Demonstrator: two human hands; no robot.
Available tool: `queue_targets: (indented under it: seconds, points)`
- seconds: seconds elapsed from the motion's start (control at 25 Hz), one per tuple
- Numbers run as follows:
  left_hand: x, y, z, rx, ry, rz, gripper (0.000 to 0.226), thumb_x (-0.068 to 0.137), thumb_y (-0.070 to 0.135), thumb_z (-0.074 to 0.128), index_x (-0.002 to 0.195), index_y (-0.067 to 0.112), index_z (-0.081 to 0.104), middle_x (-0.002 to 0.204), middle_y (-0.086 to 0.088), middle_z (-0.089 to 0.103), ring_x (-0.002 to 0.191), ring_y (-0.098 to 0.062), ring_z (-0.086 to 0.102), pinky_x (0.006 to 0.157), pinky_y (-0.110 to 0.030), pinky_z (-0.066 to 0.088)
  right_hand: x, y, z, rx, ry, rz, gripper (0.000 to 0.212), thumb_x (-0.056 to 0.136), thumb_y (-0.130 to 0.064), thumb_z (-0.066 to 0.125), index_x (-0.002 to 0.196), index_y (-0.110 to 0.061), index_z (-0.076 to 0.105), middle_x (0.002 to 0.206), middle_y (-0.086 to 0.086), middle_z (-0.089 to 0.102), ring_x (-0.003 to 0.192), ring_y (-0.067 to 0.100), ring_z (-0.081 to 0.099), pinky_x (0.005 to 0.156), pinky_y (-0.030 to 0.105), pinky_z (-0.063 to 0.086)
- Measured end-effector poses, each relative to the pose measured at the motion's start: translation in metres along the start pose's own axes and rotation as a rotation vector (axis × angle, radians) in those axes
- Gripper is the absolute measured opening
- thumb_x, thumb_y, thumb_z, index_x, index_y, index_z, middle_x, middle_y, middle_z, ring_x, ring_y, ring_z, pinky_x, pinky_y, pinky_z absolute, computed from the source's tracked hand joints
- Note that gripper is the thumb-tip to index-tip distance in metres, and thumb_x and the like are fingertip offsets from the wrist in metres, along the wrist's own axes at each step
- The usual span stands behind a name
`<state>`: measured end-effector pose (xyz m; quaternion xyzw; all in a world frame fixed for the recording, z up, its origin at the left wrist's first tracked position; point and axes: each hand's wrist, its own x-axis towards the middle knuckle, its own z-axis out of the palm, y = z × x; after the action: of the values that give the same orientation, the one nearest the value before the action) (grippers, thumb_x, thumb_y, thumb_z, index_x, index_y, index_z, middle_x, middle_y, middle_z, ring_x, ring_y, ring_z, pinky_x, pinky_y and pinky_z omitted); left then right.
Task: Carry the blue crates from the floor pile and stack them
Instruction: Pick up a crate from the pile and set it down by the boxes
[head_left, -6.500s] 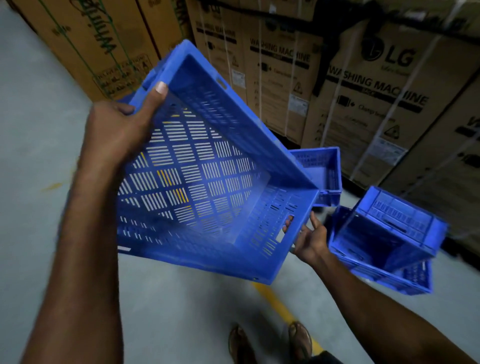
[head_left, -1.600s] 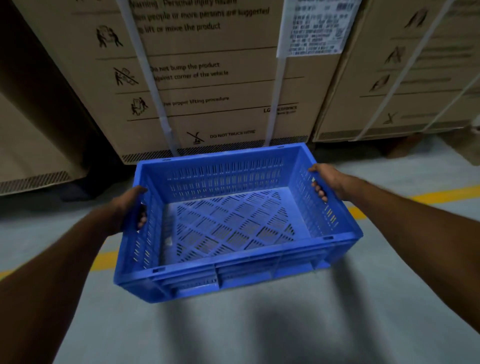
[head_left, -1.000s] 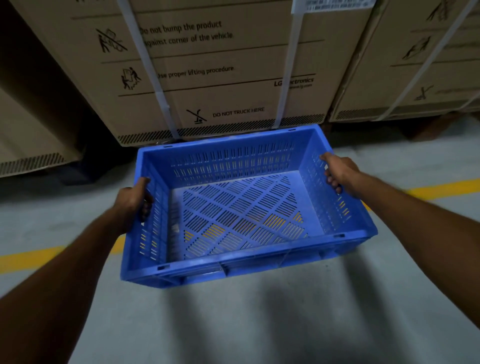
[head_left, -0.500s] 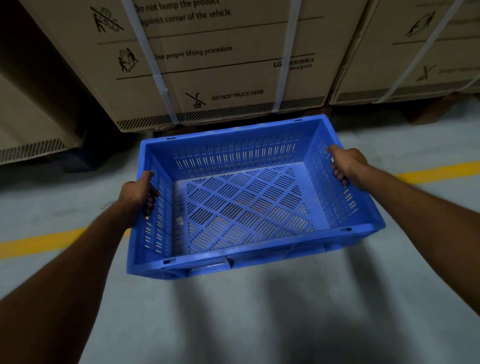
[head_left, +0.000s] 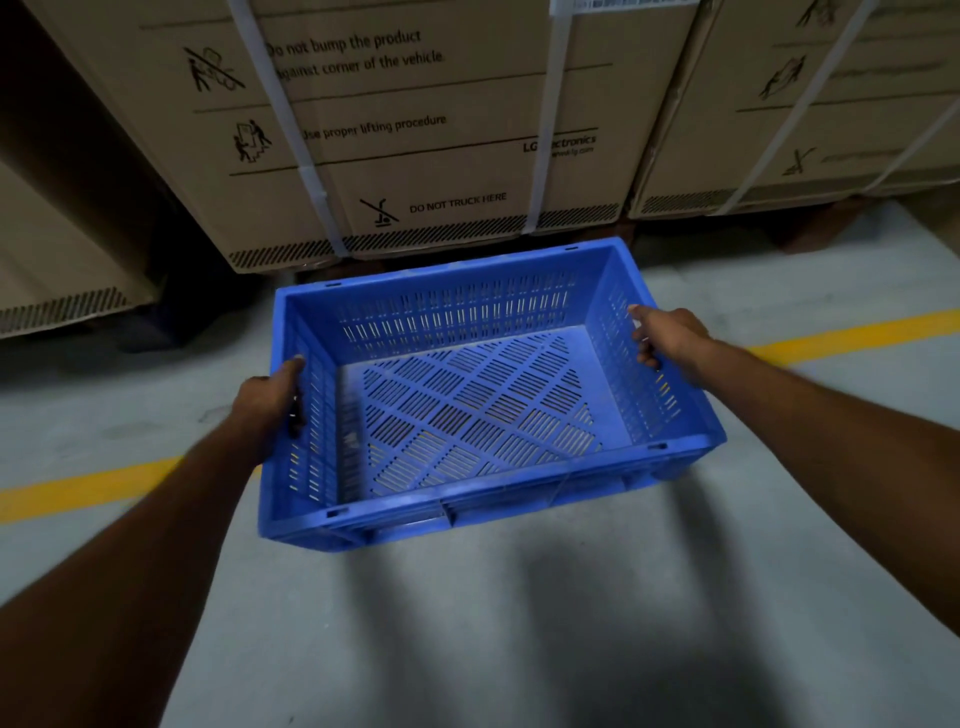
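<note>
- The blue crate (head_left: 483, 410) is open side up, level, across the yellow floor line (head_left: 93, 486), just near of the strapped cardboard boxes (head_left: 426, 130)
- Left hand (head_left: 270, 400) is clamped on its left wall
- Right hand (head_left: 665, 338) has fingers curled over its right wall
- Cannot tell whether the crate touches the grey floor (head_left: 467, 623)

The cardboard box (head_left: 441, 130) beyond the left hand (head_left: 270, 400) and right hand (head_left: 670, 338) carries black print: "Do not bump the product against corner of the vehicle", "Use proper lifting procedure", "DO NOT TRUCK HERE" beside a crossed-out sign, and "LG Electronics", partly under a white strap (head_left: 550, 130). Its top label (head_left: 623, 4) is unreadable.
</note>
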<state>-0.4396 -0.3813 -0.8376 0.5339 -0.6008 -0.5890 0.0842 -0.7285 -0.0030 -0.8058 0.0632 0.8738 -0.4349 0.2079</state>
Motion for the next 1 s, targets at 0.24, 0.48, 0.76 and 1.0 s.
queue_targets:
  seconds: [0.24, 0.48, 0.76, 1.0]
  points:
    - [-0.019, -0.003, -0.004, 0.029, -0.041, 0.102, 0.041, 0.105, 0.039, 0.049, 0.078, 0.008, 0.051, 0.062, -0.01, 0.043, 0.034, -0.011, 0.045, 0.034, -0.016, 0.035, -0.001, 0.014, -0.002, -0.064, 0.024, 0.003, 0.05, 0.094, -0.045, 0.056, 0.064, -0.007, 0.065, 0.067, 0.016, 0.069, 0.062, 0.03, 0.064, 0.078, 0.045, 0.056]
    - [-0.013, -0.006, -0.008, 0.054, 0.006, 0.092, 0.051, 0.099, 0.053, 0.054, 0.087, 0.003, 0.057, 0.067, -0.012, 0.051, 0.052, -0.024, 0.049, 0.045, -0.026, 0.046, -0.002, 0.015, 0.0, -0.093, 0.085, -0.005, 0.044, 0.089, -0.046, 0.063, 0.074, -0.005, 0.067, 0.083, 0.022, 0.074, 0.069, 0.031, 0.066, 0.076, 0.043, 0.055]
    - [-0.102, 0.034, -0.039, 0.199, 0.243, 0.117, 0.052, 0.087, 0.051, 0.068, 0.113, 0.007, 0.06, 0.115, -0.016, 0.062, 0.107, -0.036, 0.061, 0.088, -0.038, 0.048, -0.093, -0.021, -0.041, -0.347, 0.176, 0.005, 0.047, 0.079, -0.046, 0.069, 0.114, -0.015, 0.064, 0.122, 0.012, 0.064, 0.117, 0.035, 0.058, 0.098, 0.04, 0.048]
    - [-0.245, 0.108, -0.103, 0.081, 0.155, -0.03, 0.039, 0.081, 0.059, 0.066, 0.091, 0.021, 0.062, 0.103, -0.01, 0.071, 0.099, -0.03, 0.068, 0.086, -0.041, 0.051, -0.228, -0.091, -0.121, -0.155, -0.071, 0.036, 0.016, 0.079, -0.032, 0.075, 0.083, -0.024, 0.062, 0.094, 0.004, 0.073, 0.087, 0.023, 0.071, 0.074, 0.031, 0.052]
